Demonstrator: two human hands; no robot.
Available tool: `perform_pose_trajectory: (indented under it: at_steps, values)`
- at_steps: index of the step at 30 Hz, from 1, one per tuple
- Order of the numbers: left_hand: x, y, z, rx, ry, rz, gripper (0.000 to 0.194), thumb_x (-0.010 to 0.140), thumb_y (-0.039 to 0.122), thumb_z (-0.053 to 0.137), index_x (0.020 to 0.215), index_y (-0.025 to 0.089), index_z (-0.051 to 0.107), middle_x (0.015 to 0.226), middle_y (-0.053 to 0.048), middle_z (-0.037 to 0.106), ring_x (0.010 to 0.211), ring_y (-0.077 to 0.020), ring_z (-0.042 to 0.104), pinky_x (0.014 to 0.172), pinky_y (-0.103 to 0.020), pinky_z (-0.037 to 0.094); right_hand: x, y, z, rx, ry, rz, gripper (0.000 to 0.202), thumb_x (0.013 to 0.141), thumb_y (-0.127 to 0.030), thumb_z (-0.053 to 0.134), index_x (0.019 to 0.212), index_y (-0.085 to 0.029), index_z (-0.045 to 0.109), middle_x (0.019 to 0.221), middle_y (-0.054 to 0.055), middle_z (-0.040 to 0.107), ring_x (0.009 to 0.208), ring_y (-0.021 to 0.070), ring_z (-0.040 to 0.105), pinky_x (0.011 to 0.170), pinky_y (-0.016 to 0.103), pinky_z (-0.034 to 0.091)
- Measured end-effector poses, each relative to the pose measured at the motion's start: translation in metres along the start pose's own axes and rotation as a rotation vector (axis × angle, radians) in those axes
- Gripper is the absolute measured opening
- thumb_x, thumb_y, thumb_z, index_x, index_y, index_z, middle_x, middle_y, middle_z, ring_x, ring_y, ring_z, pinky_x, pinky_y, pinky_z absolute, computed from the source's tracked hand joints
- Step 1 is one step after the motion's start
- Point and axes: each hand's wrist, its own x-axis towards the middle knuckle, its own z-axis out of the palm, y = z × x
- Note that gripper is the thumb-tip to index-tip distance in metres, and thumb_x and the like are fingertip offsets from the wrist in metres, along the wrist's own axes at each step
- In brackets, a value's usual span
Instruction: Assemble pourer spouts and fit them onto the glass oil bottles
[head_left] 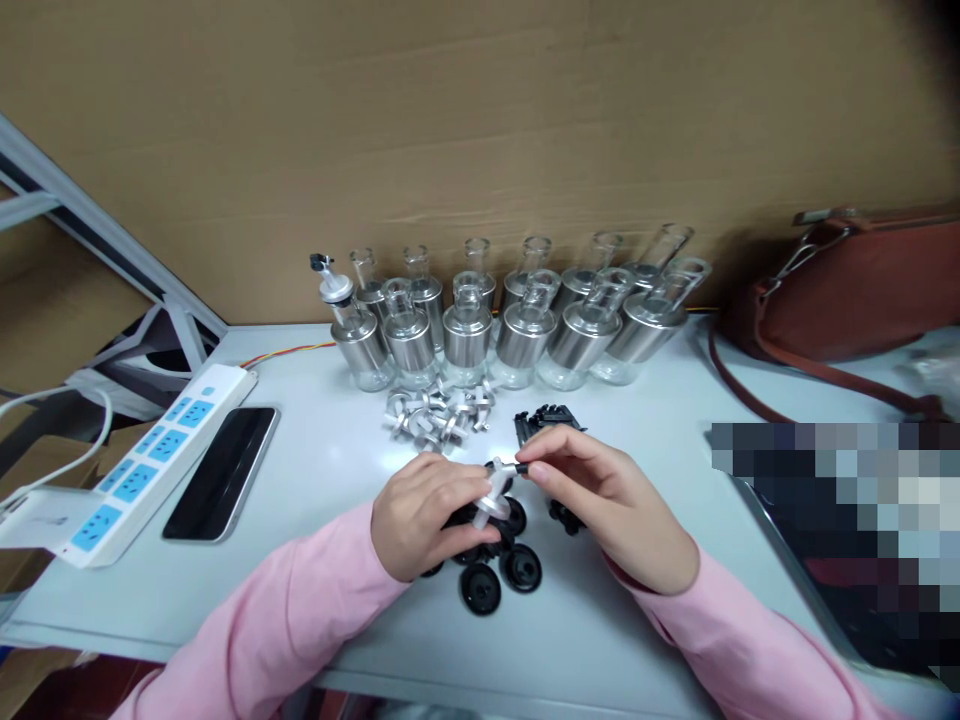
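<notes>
My left hand (420,515) is closed around a silver metal pourer fitting (493,500) with a flange and a side spout. Between thumb and forefinger, my right hand (615,505) pinches a small black tip piece (522,468) against the end of that spout. Below the hands lie several round black caps (480,588), partly hidden by the left fingers. Loose silver fittings (435,415) form a pile just beyond. Thin black parts (551,418) lie behind my right hand, and more small black parts (564,517) show beneath it.
Two rows of glass bottles with steel sleeves (466,340) stand at the back; the leftmost front bottle (361,348) carries a silver-and-black top. At left are a power strip (150,460) and a phone (221,472). A brown bag (855,290) and a blurred-out dark device (840,570) are at right.
</notes>
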Motion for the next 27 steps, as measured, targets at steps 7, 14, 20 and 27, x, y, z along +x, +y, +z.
perform_pose_trajectory:
  at_steps: [7, 14, 20, 27]
  values:
    - [0.0000, -0.0016, -0.0002, 0.033, -0.003, -0.006, 0.026, 0.088, 0.033, 0.054, 0.102, 0.012, 0.049, 0.087, -0.011, 0.068, 0.077, -0.0170, 0.066, 0.066, -0.028, 0.050, -0.0010, 0.0060, 0.0004, -0.222, 0.101, -0.243, 0.006, 0.083, -0.024, 0.055, 0.080, -0.020, 0.058, 0.076, 0.003, 0.061, 0.073, 0.0167, 0.056, 0.067, 0.029, 0.045]
    - [-0.0003, -0.0006, -0.0009, 0.006, -0.022, -0.005, 0.025, 0.087, 0.033, 0.054, 0.102, 0.012, 0.049, 0.088, -0.011, 0.068, 0.078, -0.0179, 0.066, 0.065, -0.029, 0.051, 0.0003, 0.0039, -0.0015, -0.309, 0.120, -0.431, 0.007, 0.078, -0.013, 0.060, 0.079, -0.020, 0.058, 0.075, 0.002, 0.062, 0.072, 0.0152, 0.057, 0.066, 0.028, 0.045]
    - [0.0012, -0.0007, -0.0018, 0.027, -0.030, 0.023, 0.024, 0.089, 0.033, 0.051, 0.102, 0.013, 0.048, 0.087, -0.010, 0.069, 0.080, -0.0178, 0.067, 0.065, -0.028, 0.051, 0.0010, 0.0051, -0.0031, -0.300, 0.113, -0.433, 0.006, 0.078, -0.014, 0.061, 0.079, -0.020, 0.060, 0.073, 0.002, 0.064, 0.070, 0.0151, 0.058, 0.065, 0.028, 0.047]
    - [0.0017, 0.0005, -0.0014, 0.014, -0.031, 0.010, 0.027, 0.090, 0.036, 0.049, 0.102, 0.012, 0.049, 0.086, -0.010, 0.069, 0.081, -0.0165, 0.067, 0.067, -0.027, 0.050, 0.0025, 0.0067, -0.0039, -0.315, 0.124, -0.433, 0.007, 0.077, -0.014, 0.063, 0.076, -0.020, 0.061, 0.072, 0.002, 0.065, 0.068, 0.0147, 0.059, 0.064, 0.026, 0.048]
